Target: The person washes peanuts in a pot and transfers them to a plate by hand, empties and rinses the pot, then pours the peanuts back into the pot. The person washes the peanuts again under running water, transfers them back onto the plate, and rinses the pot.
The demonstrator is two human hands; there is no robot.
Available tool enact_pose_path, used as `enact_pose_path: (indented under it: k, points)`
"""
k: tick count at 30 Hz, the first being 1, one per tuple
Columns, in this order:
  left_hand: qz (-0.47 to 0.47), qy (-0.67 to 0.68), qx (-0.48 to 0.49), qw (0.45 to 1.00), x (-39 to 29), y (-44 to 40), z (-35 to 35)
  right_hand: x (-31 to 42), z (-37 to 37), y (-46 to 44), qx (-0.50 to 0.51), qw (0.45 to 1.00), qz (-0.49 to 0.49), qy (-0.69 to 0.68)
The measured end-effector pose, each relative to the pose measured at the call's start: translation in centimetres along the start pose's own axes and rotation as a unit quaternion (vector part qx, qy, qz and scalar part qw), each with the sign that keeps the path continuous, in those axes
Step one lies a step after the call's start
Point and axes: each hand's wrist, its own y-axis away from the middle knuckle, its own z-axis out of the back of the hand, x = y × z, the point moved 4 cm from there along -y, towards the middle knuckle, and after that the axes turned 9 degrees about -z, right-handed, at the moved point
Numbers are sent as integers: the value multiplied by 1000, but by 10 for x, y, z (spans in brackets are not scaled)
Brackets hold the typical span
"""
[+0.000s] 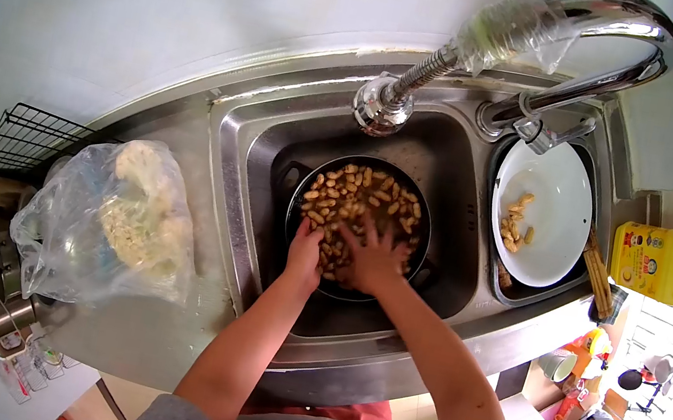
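A dark round pot [428, 217] stands in the sink basin and holds many unshelled peanuts [359, 183] in murky water. My left hand [306, 252] reaches over the pot's lower left side, its short visible stretch of fingers pointing forward and a little apart among the peanuts. Beside it, my right hand [374, 260] lies over the peanuts at the pot's near side with fingers spread, slightly blurred. The fingertips of both hands are partly lost among the nuts and water.
Above the basin hangs a faucet spray head [382, 108]. A white bowl [568, 197] with several peanuts sits in the small right basin. Chopsticks [599, 274] and a yellow detergent jug [653, 262] are further right. Left, a plastic bag [71, 235] holds cauliflower [141, 221].
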Motion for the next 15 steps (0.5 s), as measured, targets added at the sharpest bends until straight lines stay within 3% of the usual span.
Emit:
enact_pose_path:
  k: [2, 3, 5, 7, 9, 10, 11, 13, 15]
  points:
    - [36, -31, -49, 998, -6, 9, -5, 17, -9, -4, -41, 996, 72, 44]
    - [-7, -60, -74, 995, -40, 1, 24, 57, 0, -20, -62, 992, 110, 6]
    - [-22, -16, -17, 999, -29, -3, 34, 54, 3, -33, -121, 968, 213, 44]
    - [-19, -13, -18, 1000, -27, -4, 29, 34, 13, -36, -110, 971, 207, 49]
    - [-11, -3, -16, 1000, -24, 0, 18, 13, 8, -36, -148, 985, 84, -18]
    - [3, -14, -39, 999, -22, 6, 10, 4, 3, -27, -117, 992, 36, -41]
    - [16, -24, -61, 998, -18, 10, 4, -2, 1, -18, -115, 992, 30, -30]
    - [23, -8, -44, 999, 0, 2, 1, -7, 0, 0, 37, 998, 46, -18]
    - [22, -4, -35, 999, 12, -8, 7, -20, -5, -4, 9, 993, 96, -68]
